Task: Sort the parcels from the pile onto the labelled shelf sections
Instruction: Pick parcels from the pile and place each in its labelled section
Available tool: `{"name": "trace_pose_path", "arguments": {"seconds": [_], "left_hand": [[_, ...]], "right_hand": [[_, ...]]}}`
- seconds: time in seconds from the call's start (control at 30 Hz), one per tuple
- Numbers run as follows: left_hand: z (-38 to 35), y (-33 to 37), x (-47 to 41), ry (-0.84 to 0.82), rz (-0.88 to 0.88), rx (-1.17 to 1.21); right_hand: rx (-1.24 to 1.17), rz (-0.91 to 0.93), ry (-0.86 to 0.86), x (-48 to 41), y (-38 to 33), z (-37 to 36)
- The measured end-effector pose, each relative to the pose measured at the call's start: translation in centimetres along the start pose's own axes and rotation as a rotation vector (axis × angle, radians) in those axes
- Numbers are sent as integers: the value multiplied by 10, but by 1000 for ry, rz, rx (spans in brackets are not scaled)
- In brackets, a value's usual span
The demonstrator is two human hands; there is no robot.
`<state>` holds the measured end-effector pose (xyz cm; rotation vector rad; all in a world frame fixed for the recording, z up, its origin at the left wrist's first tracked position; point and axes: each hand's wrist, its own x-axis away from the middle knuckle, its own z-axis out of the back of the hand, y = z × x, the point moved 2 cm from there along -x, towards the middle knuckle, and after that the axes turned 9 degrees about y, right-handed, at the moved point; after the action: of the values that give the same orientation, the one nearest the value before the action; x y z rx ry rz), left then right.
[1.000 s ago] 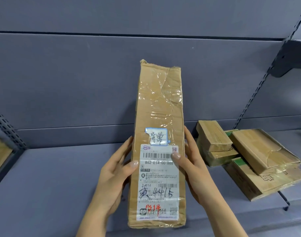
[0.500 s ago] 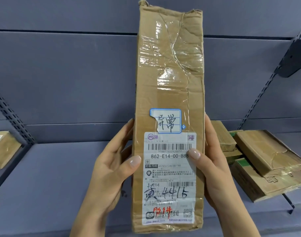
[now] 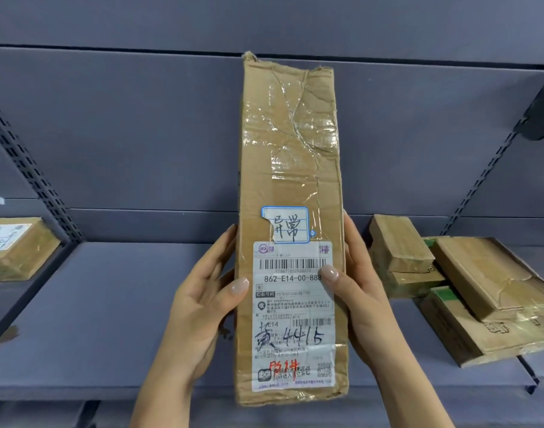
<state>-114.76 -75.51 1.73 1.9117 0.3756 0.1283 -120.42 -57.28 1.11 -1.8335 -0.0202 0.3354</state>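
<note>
**Q:** What fills the middle of the view?

**A:** A long, narrow brown cardboard parcel point(image 3: 290, 168), creased and wrapped in clear tape. It is held upright in the air in front of a grey metal shelf point(image 3: 110, 304).

**Q:** How is it held?

**A:** By two bare hands at its lower half. The left hand point(image 3: 202, 304) grips the left edge, thumb on the front and fingers behind. The right hand point(image 3: 360, 301) grips the right edge, its thumb resting on a white printed shipping label point(image 3: 294, 319).

**Q:** What does the label say?

**A:** A barcode, then "862-E14-00-888", with "4415" handwritten in black and red marks below. Just above it sits a small blue-bordered sticker point(image 3: 287, 225) with handwritten characters.

**Q:** What else is there?

**A:** On the shelf to the right, a loose stack of flat brown cardboard parcels point(image 3: 480, 288), some tilted on one another. To the left, past a perforated grey upright point(image 3: 30, 171), a single brown labelled box point(image 3: 20, 251) lies in the neighbouring section.
</note>
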Motion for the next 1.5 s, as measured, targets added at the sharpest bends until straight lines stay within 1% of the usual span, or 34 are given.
{"name": "trace_pose_path", "arguments": {"seconds": [0.27, 0.53, 0.77, 0.9, 1.17, 1.27, 1.43, 1.5], "left_hand": [[17, -33, 14, 105, 88, -34], [38, -63, 39, 224, 206, -84], [48, -59, 54, 325, 198, -106], [59, -51, 62, 373, 172, -109], [92, -35, 85, 524, 81, -57], [110, -25, 100, 602, 62, -25], [145, -4, 132, 766, 57, -36], [161, 2, 142, 792, 55, -27]], "right_hand": [[-7, -174, -50, 4, 44, 6], [30, -293, -95, 19, 82, 8], [34, -323, -180, 20, 89, -4], [19, -317, -242, 20, 87, -22], [2, -348, -401, 20, 88, -68], [-1, -366, -491, 25, 91, -97], [10, -394, -623, 41, 100, -153], [23, -403, -673, 48, 103, -174]]}}
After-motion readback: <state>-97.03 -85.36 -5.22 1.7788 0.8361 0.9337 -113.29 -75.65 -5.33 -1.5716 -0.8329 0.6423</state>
